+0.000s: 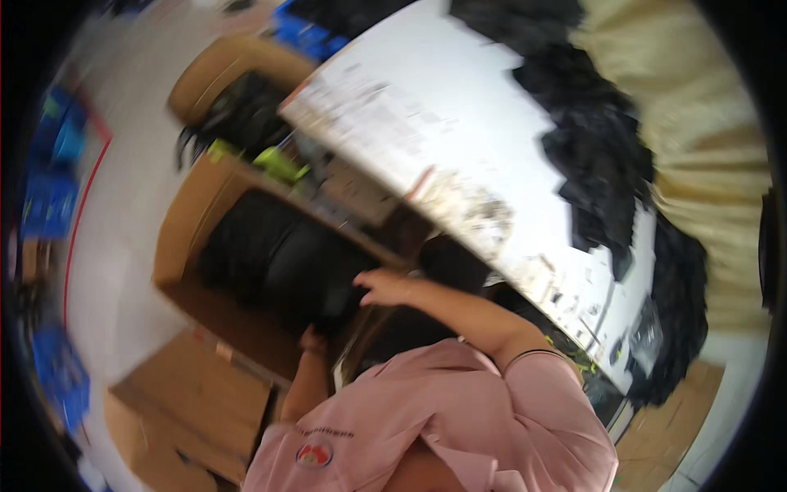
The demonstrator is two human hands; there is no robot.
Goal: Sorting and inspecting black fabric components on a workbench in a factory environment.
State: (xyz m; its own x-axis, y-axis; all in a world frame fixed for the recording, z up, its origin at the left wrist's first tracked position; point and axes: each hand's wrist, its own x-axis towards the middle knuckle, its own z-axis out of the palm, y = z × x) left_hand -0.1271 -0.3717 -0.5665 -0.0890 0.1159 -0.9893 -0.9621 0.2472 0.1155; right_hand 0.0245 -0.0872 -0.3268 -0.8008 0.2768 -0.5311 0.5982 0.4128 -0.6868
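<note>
The picture is tilted and blurred. An open cardboard box (182,238) on the floor holds a heap of black fabric (270,254). My right hand (384,287) reaches from my pink sleeve over the box, fingers apart, resting on the top of the black fabric. My left hand (311,339) is lower, at the near edge of the black heap. Its fingers are hidden against the dark cloth, so its grip is unclear. My pink shirt (459,418) fills the lower middle.
A white table (443,107) runs diagonally above the box, with black garments (598,156) piled along its far side. A second box (215,72) of dark things stands beyond. Flattened cardboard (180,402) lies lower left. Blue items (51,197) line the left. A beige curtain (709,164) hangs right.
</note>
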